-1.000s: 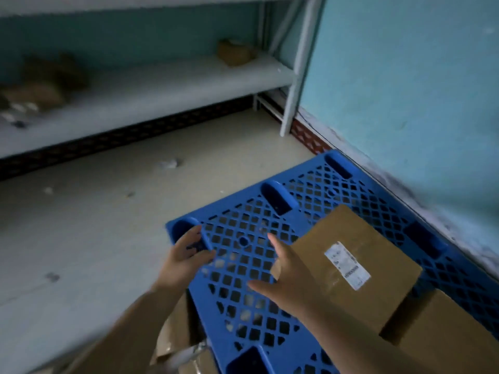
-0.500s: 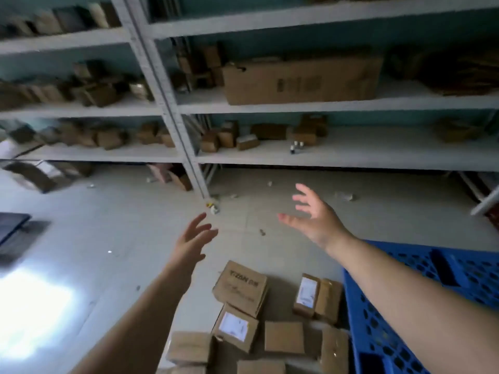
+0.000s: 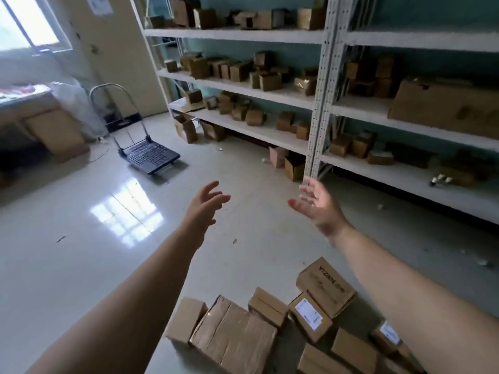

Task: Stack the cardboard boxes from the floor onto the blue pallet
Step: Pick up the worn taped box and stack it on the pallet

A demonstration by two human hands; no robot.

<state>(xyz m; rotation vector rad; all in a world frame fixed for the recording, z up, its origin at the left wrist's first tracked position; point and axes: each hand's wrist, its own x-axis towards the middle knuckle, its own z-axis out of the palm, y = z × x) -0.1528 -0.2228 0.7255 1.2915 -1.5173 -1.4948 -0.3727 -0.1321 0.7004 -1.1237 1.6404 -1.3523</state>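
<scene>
Several cardboard boxes lie in a loose heap on the floor at the bottom of the view: a large taped box (image 3: 234,336), a printed "YIZAN" box (image 3: 325,287), a box with a white label (image 3: 310,317) and smaller ones (image 3: 186,319). My left hand (image 3: 204,205) and my right hand (image 3: 317,203) are stretched out in the air above the floor, well beyond the heap. Both hands have spread fingers and hold nothing. The blue pallet is out of view.
White metal shelving (image 3: 322,85) with many small boxes runs along the right and back. A folding platform trolley (image 3: 151,156) stands on the glossy floor at left centre. Flat cardboard (image 3: 58,136) leans under a table at far left.
The view has swung left, away from the blue pallet and its boxes, toward the shelves and trolley. Both empty hands rose off the pallet and stay spread in the air.
</scene>
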